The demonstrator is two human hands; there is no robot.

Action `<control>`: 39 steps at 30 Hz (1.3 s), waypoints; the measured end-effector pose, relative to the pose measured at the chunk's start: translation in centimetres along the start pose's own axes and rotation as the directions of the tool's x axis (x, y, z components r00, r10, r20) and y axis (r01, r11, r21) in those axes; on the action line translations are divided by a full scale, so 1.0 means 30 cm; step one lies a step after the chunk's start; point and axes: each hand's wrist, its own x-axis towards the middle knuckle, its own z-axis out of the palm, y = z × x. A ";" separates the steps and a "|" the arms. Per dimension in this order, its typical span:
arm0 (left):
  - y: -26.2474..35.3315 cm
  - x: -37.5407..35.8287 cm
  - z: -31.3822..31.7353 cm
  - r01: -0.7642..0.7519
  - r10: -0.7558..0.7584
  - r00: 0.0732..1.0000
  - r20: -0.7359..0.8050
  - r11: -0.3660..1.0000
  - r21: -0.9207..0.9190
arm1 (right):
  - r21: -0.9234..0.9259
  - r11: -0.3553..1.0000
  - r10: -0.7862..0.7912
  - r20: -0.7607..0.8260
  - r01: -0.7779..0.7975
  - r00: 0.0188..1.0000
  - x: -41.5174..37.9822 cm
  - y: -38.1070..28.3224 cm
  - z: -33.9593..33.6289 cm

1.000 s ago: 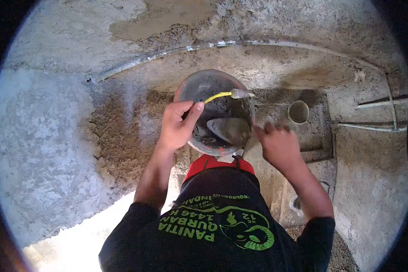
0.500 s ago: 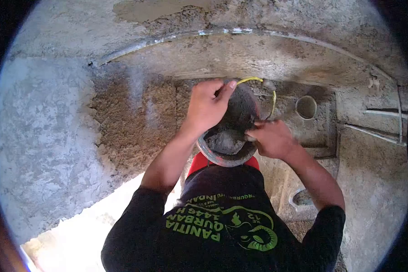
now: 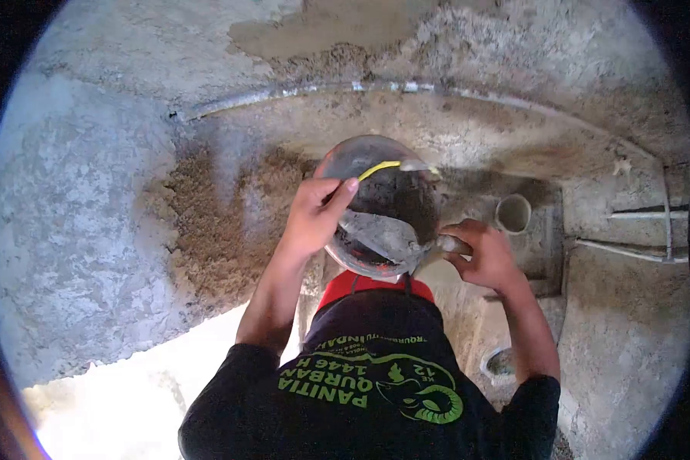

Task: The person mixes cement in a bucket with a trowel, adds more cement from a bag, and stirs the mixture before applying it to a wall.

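A round bucket with a dark, mortar-smeared inside hangs in front of my red shorts. My left hand is closed on its yellow wire handle, at the left of the bucket's mouth. Beyond the bucket's right rim, my right hand grips the handle of a trowel. The trowel's grey-coated blade lies across the near part of the bucket's mouth. How much mortar is inside the bucket is hard to make out in the shadow.
A grey plastered wall stands at left beside rough rubble. A pipe runs along the far wall. A round pipe opening lies right of the bucket, and more thin pipes stick out at far right.
The bucket's mouth now faces up more fully and the trowel blade shows flatter across it. My left hand has moved left and nearer me; my right hand has shifted slightly right and nearer me.
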 end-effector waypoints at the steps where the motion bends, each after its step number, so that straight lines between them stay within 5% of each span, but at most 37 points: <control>1: 0.001 -0.003 -0.017 0.019 -0.020 0.999 -0.031 1.000 -0.023 | 0.025 1.000 -0.011 -0.121 0.015 0.993 -0.010 -0.011 -0.027; 2: 0.003 -0.011 -0.027 -0.015 0.013 0.999 -0.043 0.999 -0.035 | -0.006 1.000 -0.028 -0.138 0.027 0.990 -0.015 -0.017 -0.056; 4: 0.010 -0.019 -0.046 0.154 -0.215 0.966 -0.146 0.926 -0.345 | -0.087 0.988 0.115 -0.156 -0.129 0.981 -0.017 -0.012 -0.111; 6: 0.026 -0.020 -0.080 0.106 -0.209 0.955 -0.211 0.904 -0.415 | -0.196 0.978 0.030 -0.217 -0.073 0.976 -0.038 0.019 -0.157; 8: -0.013 -0.019 -0.128 0.082 -0.227 0.948 -0.224 0.853 -0.516 | -0.516 0.830 -0.362 -0.209 0.212 0.908 -0.038 0.025 -0.229; 12: -0.061 -0.053 -0.188 0.095 -0.255 0.924 -0.284 0.875 -0.474 | -0.592 0.741 -0.585 -0.334 0.318 0.739 0.032 -0.069 -0.310; 14: -0.145 -0.068 -0.218 0.091 -0.251 0.911 -0.326 0.895 -0.437 | -0.643 0.709 -0.667 -0.476 0.291 0.573 0.069 -0.126 -0.332; 18: -0.306 -0.116 -0.297 -0.015 -0.134 0.880 -0.456 0.951 -0.308 | -0.575 0.727 -0.680 -0.680 0.376 0.275 0.183 -0.148 -0.307; 20: -0.408 -0.149 -0.357 -0.054 -0.059 0.859 -0.509 0.977 -0.205 | -0.525 0.725 -0.663 -0.706 0.445 0.248 0.254 -0.135 -0.272; 22: -0.533 -0.204 -0.429 -0.084 0.019 0.834 -0.552 0.992 -0.092 | -0.426 0.464 -0.633 -0.773 0.777 -0.046 0.360 -0.183 -0.235; 23: -0.602 -0.226 -0.467 0.037 -0.074 0.816 -0.573 0.996 -0.075 | -0.299 0.328 -0.617 -0.786 0.896 -0.036 0.393 -0.209 -0.230; 26: -0.714 -0.295 -0.537 0.201 -0.198 0.745 -0.637 0.977 -0.069 | -0.381 0.342 -0.595 -0.795 0.859 -0.115 0.518 -0.235 -0.136; 27: -0.728 -0.317 -0.562 0.247 -0.236 0.691 -0.683 0.965 -0.083 | -0.280 0.168 -0.533 -0.833 0.945 -0.152 0.569 -0.349 -0.121; 29: -0.732 -0.372 -0.636 0.274 -0.269 0.711 -0.649 0.957 -0.096 | -0.377 0.294 -0.576 -0.803 0.879 -0.152 0.712 -0.278 -0.066; 30: -0.752 -0.384 -0.668 0.307 -0.310 0.724 -0.616 0.945 -0.116 | -0.502 0.656 -0.661 -0.743 0.563 0.106 0.765 -0.215 0.009; 31: -0.812 -0.396 -0.685 0.314 -0.277 0.665 -0.693 0.946 -0.076 | -0.602 0.793 -0.588 -0.714 0.096 0.381 0.788 -0.176 0.078; 33: -0.686 -0.461 -0.702 0.405 -0.389 0.632 -0.670 0.903 -0.142 | 0.022 0.994 0.092 -0.720 -0.109 0.688 0.776 -0.364 0.109; 34: -0.622 -0.462 -0.757 0.476 -0.468 0.594 -0.654 0.860 -0.184 | 0.014 1.000 -0.001 -0.809 0.020 0.588 0.766 -0.313 0.246; 35: -0.648 -0.482 -0.800 0.388 -0.484 0.637 -0.600 0.874 -0.294 | -0.012 0.989 -0.078 -0.882 0.144 0.464 0.738 -0.255 0.425; 36: -0.628 -0.469 -0.832 0.377 -0.473 0.643 -0.602 0.880 -0.288 | 0.091 0.980 -0.026 -0.825 0.179 0.564 0.649 -0.363 0.452; 37: -0.603 -0.481 -0.843 0.319 -0.482 0.617 -0.623 0.876 -0.361 | 0.224 0.975 0.163 -0.713 0.001 0.682 0.591 -0.354 0.563; 38: -0.587 -0.485 -0.843 0.263 -0.497 0.588 -0.638 0.864 -0.430 | 0.326 0.925 0.356 -0.558 -0.196 0.749 0.531 -0.345 0.657; 39: -0.565 -0.470 -0.839 0.264 -0.581 0.501 -0.642 0.809 -0.526 | 0.335 0.919 0.371 -0.552 -0.209 0.746 0.498 -0.349 0.702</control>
